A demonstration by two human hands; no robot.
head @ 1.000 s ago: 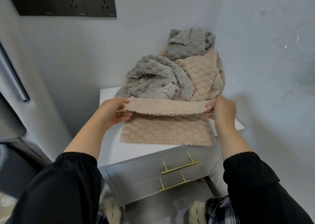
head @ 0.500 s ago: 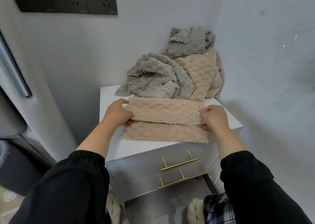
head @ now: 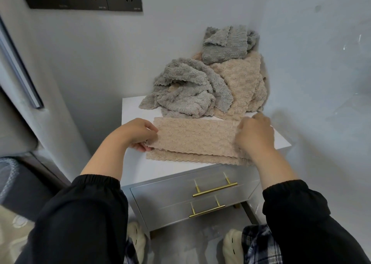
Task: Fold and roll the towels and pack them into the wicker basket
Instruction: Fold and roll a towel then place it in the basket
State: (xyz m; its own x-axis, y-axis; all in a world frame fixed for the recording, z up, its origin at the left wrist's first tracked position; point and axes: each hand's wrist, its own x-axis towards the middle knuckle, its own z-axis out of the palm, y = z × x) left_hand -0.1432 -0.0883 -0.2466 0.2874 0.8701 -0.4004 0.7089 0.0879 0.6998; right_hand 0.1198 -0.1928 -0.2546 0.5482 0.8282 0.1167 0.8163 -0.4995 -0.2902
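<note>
Left hand [head: 138, 133] and right hand [head: 255, 135] pinch the beige towel [head: 194, 137] by its ends, a towel heap [head: 192, 91] close behind.

The beige towel [head: 194, 137] is shown as nubbly, matt pile cloth; the grey towels [head: 186, 95] are made of the same plush. The table [head: 132, 111] top is finished smooth, white and matt, the drawer fronts [head: 164, 195] in a brushed grey sheen, the handles [head: 214, 189] in polished brass-coloured metal.

A white-topped grey drawer cabinet [head: 140, 169] stands against pale walls [head: 96, 48].
</note>
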